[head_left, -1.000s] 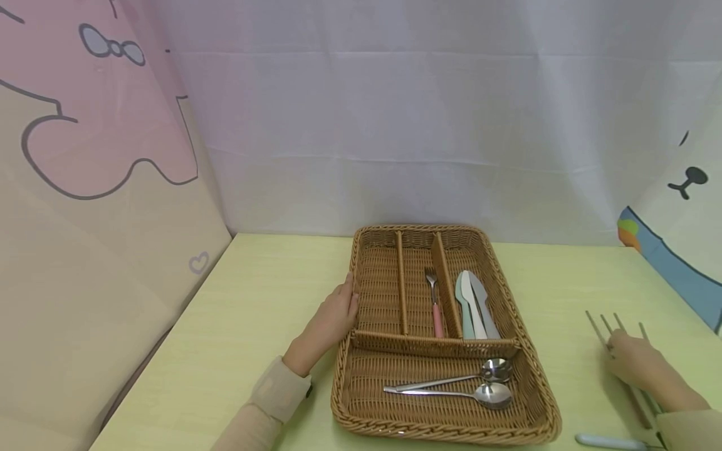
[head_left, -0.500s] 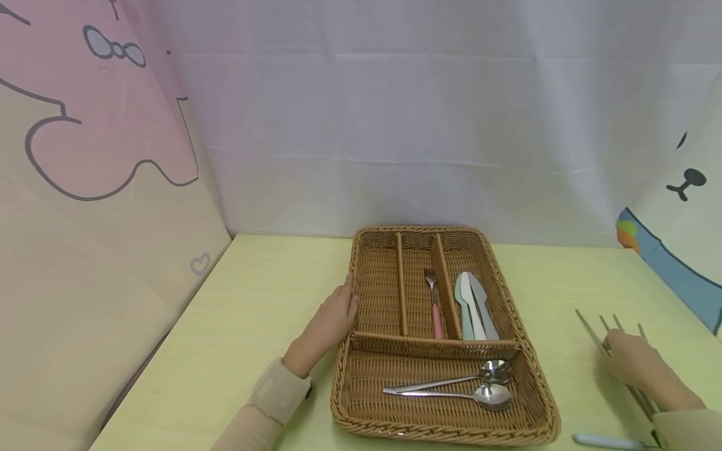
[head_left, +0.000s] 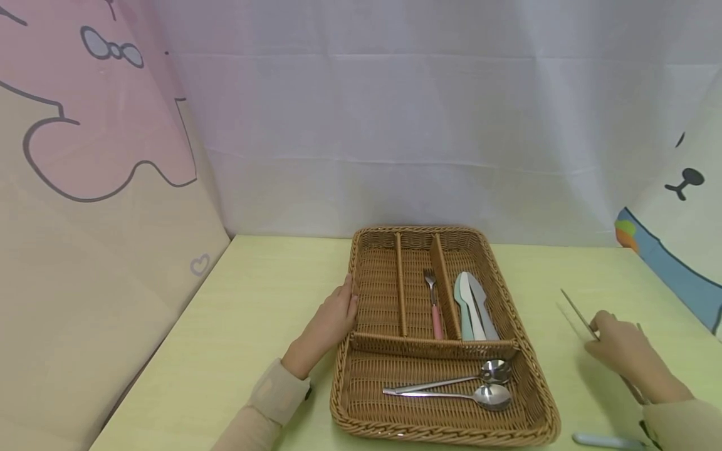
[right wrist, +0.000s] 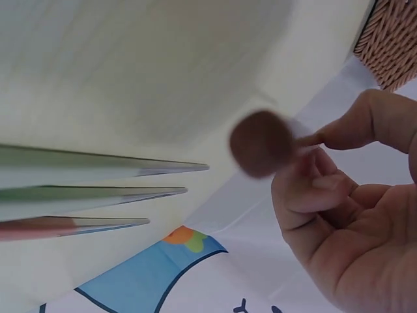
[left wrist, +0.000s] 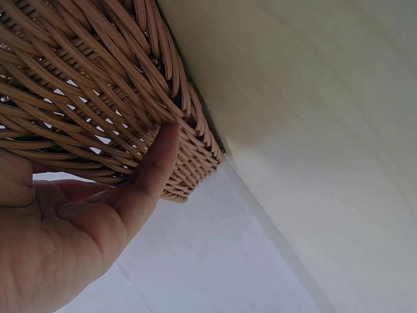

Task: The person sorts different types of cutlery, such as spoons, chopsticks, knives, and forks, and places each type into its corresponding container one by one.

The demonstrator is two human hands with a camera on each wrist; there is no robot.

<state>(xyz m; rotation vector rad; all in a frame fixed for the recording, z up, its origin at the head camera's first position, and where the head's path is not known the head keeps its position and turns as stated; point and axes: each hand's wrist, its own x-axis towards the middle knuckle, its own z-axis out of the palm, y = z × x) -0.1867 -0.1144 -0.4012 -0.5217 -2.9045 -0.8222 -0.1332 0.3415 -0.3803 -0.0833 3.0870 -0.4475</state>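
Observation:
A brown wicker cutlery basket (head_left: pixel 403 341) stands on the table, divided into compartments. My left hand (head_left: pixel 327 319) holds its left rim; in the left wrist view one finger (left wrist: pixel 153 160) lies against the woven outer wall. To the right of the basket, my right hand (head_left: pixel 626 344) pinches a chopstick (head_left: pixel 576 310) with a thin metal tip. Its brown end (right wrist: pixel 262 143) looms blurred in the right wrist view. Beside that hand lie three more chopsticks with metal tips: a white one (right wrist: pixel 78 169), a green one (right wrist: pixel 85 197) and a pinkish one (right wrist: pixel 78 226).
In the basket are a pink-handled fork (head_left: pixel 435 307), several pale plastic-looking knives (head_left: pixel 475 307) and two metal spoons (head_left: pixel 492 396). A pale handle (head_left: pixel 606 441) lies at the table's front right. A white cloth wall (head_left: pixel 395 125) closes the back.
My right hand has lifted one chopstick away from the others and moved slightly left and up with it. The left hand stays on the basket rim.

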